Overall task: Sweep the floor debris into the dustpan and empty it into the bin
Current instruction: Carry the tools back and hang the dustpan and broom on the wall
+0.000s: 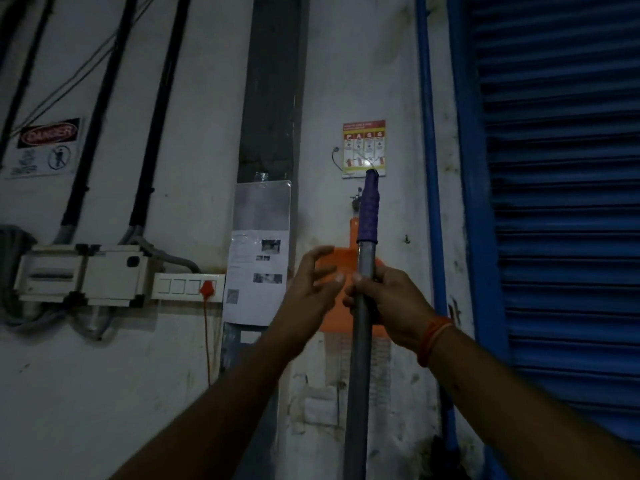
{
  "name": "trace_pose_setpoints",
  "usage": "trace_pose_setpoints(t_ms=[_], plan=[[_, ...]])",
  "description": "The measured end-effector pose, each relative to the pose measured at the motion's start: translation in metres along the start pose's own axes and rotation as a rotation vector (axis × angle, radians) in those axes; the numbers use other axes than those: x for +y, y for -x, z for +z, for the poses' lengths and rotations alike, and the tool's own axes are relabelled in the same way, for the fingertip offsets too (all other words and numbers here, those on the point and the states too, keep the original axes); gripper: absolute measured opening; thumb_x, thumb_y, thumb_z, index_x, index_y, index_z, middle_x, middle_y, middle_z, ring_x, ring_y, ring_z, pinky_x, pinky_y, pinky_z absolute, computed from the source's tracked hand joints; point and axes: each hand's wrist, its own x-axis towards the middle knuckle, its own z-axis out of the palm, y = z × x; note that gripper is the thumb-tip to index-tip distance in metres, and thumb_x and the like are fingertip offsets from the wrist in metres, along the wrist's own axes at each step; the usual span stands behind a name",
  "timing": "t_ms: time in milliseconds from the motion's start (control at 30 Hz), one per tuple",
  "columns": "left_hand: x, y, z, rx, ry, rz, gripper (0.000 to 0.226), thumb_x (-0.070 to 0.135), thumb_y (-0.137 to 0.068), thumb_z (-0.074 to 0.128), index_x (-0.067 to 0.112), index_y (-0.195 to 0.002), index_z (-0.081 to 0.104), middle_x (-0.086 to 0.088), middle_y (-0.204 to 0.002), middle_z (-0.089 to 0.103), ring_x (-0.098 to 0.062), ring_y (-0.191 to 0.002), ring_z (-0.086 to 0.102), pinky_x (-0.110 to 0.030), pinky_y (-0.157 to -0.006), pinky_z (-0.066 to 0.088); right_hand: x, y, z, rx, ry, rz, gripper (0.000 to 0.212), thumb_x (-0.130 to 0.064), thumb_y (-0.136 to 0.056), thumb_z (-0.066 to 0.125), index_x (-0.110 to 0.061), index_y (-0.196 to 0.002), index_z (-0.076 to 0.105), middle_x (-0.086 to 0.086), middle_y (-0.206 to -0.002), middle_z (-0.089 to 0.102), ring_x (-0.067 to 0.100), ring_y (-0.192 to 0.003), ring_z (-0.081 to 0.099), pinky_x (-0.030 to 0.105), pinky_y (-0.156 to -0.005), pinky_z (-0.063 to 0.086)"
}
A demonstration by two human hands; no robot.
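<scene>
Fingers of the right hand (388, 299) curl round the grey metal pole of a broom handle (362, 323), which stands nearly upright in front of a white wall (194, 168), its purple grip (369, 209) rising above the hand; an orange thread band (433, 337) circles that wrist. Just beside the pole, the left hand (311, 289) hovers with fingers spread and loosely bent, holding nothing and not touching the handle. Behind both hands an orange dustpan (332, 317) hangs flat against the wall, partly hidden by them. Above it is a red and yellow fire-extinguisher poster (363, 148). To the left are printed paper sheets (256, 275), a white switch panel (188, 287) with a red plug (206, 289), a pale electrical box (83, 275) and a danger sign (46, 147). A blue roller shutter (561, 202) fills the right side. The broom's head is out of view
</scene>
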Motion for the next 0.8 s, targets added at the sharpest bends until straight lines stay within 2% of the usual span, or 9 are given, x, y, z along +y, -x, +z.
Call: trace_pose_setpoints(t_ms=[100,200,267,367,533,600,633,733,800], plan=[[0.024,-0.028,0.002,-0.088,-0.103,0.127,0.048,0.025,-0.102,0.059,0.046,-0.142,0.043,0.011,-0.142,0.046,-0.010,-0.130,0.051,-0.035,-0.100,0.052,0.015,0.004,-0.001,-0.024,-0.003,0.002,0.019,-0.017,-0.099,0.056,-0.010,-0.116,0.062,0.017,-0.098,0.071,0.029,-0.085,0.072,0.043,-0.080,0.061],[0.035,-0.046,0.011,-0.167,-0.172,0.131,0.046,0.019,-0.102,0.058,0.034,-0.144,0.048,0.006,-0.138,0.050,-0.010,-0.117,0.060,-0.032,-0.093,0.059,0.027,0.007,-0.001,-0.043,-0.016,0.002,0.017,-0.017,-0.098,0.058,-0.010,-0.113,0.063,0.017,-0.096,0.072,0.030,-0.087,0.073,0.040,-0.078,0.060],[0.032,-0.052,0.016,-0.175,-0.186,0.118,0.045,0.015,-0.100,0.061,0.029,-0.142,0.052,0.011,-0.128,0.052,-0.013,-0.112,0.062,-0.035,-0.092,0.060,0.032,0.008,-0.001,-0.056,-0.030,-0.006,0.014,-0.016,-0.099,0.057,-0.011,-0.110,0.064,0.015,-0.093,0.072,0.027,-0.084,0.073,0.039,-0.078,0.061],[0.026,-0.057,0.022,-0.134,-0.126,0.117,0.041,0.007,-0.096,0.065,0.024,-0.133,0.060,0.006,-0.123,0.055,-0.025,-0.112,0.063,-0.042,-0.092,0.060,0.033,0.011,-0.005,-0.078,-0.035,-0.057,0.013,-0.014,-0.099,0.056,-0.014,-0.110,0.064,0.015,-0.092,0.071,0.023,-0.079,0.073,0.035,-0.076,0.061],[0.017,-0.065,0.034,-0.138,-0.079,0.106,0.033,0.001,-0.094,0.065,0.018,-0.123,0.066,-0.003,-0.125,0.059,-0.034,-0.113,0.064,-0.045,-0.091,0.060,0.047,0.010,-0.019,-0.046,-0.005,-0.190,0.048,-0.013,-0.094,0.064,-0.041,-0.126,0.041,0.011,-0.098,0.073,0.026,-0.082,0.075,0.040,-0.075,0.062],[0.014,-0.069,0.039,-0.152,-0.080,0.103,0.032,0.001,-0.094,0.065,0.020,-0.121,0.068,-0.008,-0.127,0.059,-0.038,-0.112,0.063,-0.049,-0.092,0.059,0.055,0.008,-0.027,-0.026,-0.007,-0.233,0.048,-0.012,-0.094,0.065,-0.036,-0.126,0.039,0.012,-0.103,0.072,0.028,-0.084,0.075,0.047,-0.076,0.062],[0.013,-0.071,0.041,-0.158,-0.076,0.100,0.033,0.001,-0.095,0.064,0.020,-0.121,0.068,-0.010,-0.128,0.058,-0.039,-0.112,0.063,-0.049,-0.092,0.060,0.058,0.007,-0.031,-0.029,-0.007,-0.261,0.040,-0.011,-0.094,0.064,-0.032,-0.123,0.044,0.013,-0.107,0.070,0.029,-0.087,0.074,0.049,-0.078,0.061],[0.010,-0.078,0.048,-0.167,-0.068,0.100,0.034,0.000,-0.095,0.064,0.014,-0.126,0.065,-0.016,-0.128,0.058,-0.036,-0.109,0.067,-0.041,-0.088,0.061,0.068,0.005,-0.044,-0.065,0.006,-0.353,0.013,-0.003,-0.095,0.060,-0.013,-0.103,0.060,0.013,-0.110,0.066,0.032,-0.091,0.073,0.053,-0.085,0.058],[0.007,-0.081,0.052,-0.173,-0.070,0.100,0.035,0.000,-0.095,0.064,0.013,-0.128,0.064,-0.017,-0.127,0.058,-0.030,-0.105,0.070,-0.037,-0.086,0.061,0.072,0.004,-0.052,-0.073,0.016,-0.375,0.011,-0.001,-0.094,0.060,-0.008,-0.102,0.064,0.010,-0.109,0.067,0.032,-0.092,0.073,0.054,-0.088,0.057]])
